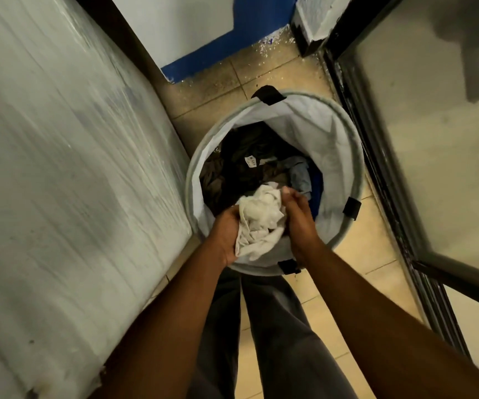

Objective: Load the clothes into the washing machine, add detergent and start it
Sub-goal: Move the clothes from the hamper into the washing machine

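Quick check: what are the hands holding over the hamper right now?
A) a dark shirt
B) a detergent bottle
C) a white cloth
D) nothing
C: the left hand and right hand both grip a crumpled white cloth above the hamper, where dark clothes lie inside.

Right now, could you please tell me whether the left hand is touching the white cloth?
Touching. The head view shows the left hand gripping the white cloth on its left side, with no gap between them; the right hand holds its other side.
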